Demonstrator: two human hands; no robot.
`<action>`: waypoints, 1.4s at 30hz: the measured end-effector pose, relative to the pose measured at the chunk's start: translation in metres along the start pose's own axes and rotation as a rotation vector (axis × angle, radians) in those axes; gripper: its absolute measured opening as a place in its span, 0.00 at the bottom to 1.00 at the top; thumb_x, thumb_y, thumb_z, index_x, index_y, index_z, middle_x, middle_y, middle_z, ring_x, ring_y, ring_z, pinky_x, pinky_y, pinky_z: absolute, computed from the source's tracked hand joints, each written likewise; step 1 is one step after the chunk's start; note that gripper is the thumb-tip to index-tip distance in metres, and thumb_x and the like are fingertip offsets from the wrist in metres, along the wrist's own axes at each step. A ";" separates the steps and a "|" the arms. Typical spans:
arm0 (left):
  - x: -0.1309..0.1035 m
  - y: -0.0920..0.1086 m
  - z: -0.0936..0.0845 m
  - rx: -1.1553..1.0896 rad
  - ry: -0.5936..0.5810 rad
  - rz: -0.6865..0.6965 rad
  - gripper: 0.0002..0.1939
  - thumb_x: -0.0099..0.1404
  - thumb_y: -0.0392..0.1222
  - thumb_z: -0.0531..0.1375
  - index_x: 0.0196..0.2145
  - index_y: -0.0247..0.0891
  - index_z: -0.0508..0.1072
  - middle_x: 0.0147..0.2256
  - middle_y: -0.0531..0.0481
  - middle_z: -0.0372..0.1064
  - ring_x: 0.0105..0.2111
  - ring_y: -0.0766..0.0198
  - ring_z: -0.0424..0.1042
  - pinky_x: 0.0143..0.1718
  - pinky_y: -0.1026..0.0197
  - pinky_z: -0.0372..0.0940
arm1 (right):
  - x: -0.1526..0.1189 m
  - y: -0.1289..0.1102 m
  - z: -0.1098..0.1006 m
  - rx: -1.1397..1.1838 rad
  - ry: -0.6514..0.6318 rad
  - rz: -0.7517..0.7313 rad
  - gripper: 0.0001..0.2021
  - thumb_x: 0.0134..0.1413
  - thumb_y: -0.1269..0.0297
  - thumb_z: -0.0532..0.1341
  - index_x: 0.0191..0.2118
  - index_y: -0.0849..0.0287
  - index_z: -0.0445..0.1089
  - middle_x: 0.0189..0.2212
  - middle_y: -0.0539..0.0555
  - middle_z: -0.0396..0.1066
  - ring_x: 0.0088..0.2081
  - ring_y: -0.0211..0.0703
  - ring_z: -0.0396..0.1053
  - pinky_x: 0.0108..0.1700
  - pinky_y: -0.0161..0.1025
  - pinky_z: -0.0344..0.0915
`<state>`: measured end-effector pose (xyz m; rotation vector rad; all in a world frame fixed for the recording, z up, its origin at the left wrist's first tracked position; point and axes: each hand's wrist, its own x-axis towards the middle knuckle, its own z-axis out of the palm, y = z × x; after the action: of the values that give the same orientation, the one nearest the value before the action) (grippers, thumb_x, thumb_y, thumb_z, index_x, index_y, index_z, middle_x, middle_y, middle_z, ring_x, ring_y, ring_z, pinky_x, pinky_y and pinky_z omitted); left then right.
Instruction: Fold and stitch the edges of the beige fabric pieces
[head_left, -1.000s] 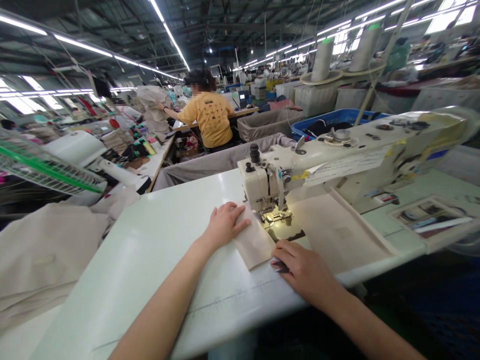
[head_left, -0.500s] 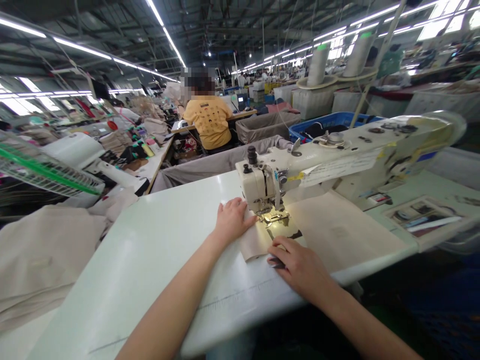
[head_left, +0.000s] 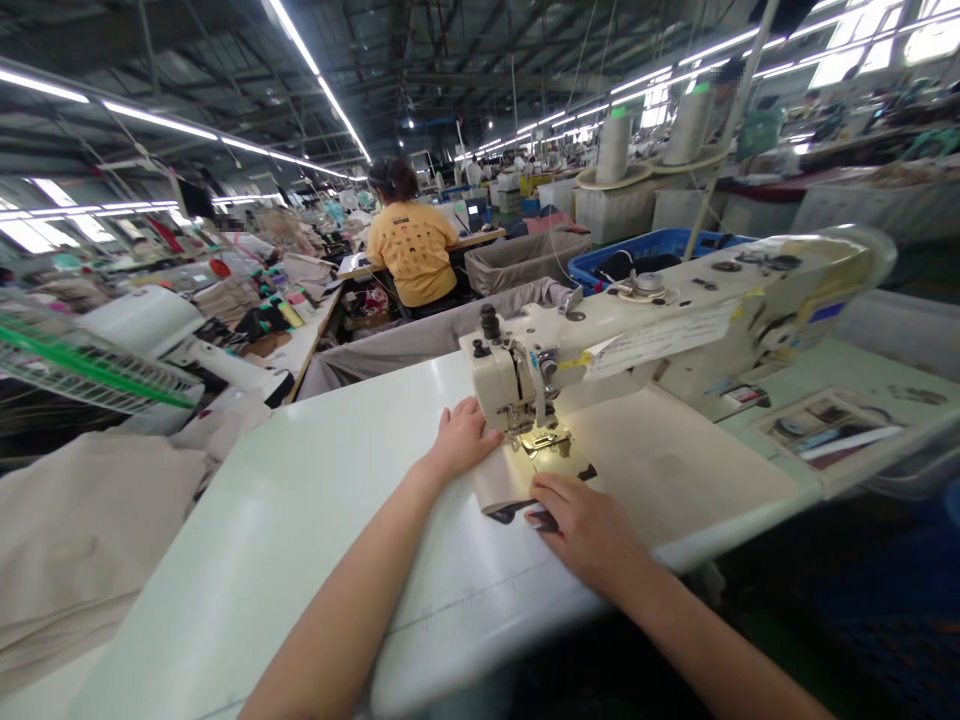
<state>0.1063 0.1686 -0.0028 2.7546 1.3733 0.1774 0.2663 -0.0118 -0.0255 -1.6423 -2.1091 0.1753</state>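
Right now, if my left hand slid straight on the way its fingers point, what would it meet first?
Your left hand would probably meet the cream, boxy sewing-machine head first, or pass just beneath it; the depth between them is unclear.

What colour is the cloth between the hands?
The cloth is pale beige; the head view shows it best.

2 bare forearms [head_left: 349, 560] stretch forward, left hand [head_left: 461, 440] palm down, right hand [head_left: 579, 520] with fingers curled.

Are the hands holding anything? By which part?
The right hand holds a small dark object, gripped part hidden; the left hand touches flat beige fabric without gripping.
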 end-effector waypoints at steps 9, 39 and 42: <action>0.000 -0.003 0.000 -0.010 0.005 0.015 0.17 0.68 0.48 0.58 0.52 0.47 0.73 0.55 0.46 0.69 0.58 0.49 0.64 0.59 0.44 0.59 | 0.001 -0.001 -0.001 0.019 0.006 0.002 0.05 0.60 0.70 0.61 0.42 0.59 0.73 0.51 0.60 0.73 0.50 0.52 0.71 0.50 0.45 0.71; -0.098 0.051 -0.002 -0.169 0.110 0.428 0.12 0.73 0.37 0.51 0.47 0.36 0.74 0.46 0.42 0.73 0.48 0.54 0.71 0.52 0.52 0.70 | 0.001 0.007 -0.006 0.004 -0.056 -0.055 0.11 0.65 0.70 0.58 0.51 0.59 0.70 0.50 0.59 0.73 0.50 0.51 0.72 0.49 0.44 0.70; -0.103 0.049 -0.002 -0.133 0.126 0.472 0.13 0.73 0.36 0.51 0.50 0.33 0.72 0.48 0.39 0.72 0.51 0.53 0.70 0.53 0.51 0.70 | 0.002 0.006 -0.007 0.015 -0.059 -0.049 0.11 0.64 0.70 0.58 0.51 0.58 0.70 0.50 0.59 0.72 0.50 0.50 0.71 0.49 0.42 0.70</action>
<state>0.0837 0.0568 -0.0040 2.9404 0.6734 0.4500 0.2744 -0.0090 -0.0210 -1.5929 -2.1844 0.2262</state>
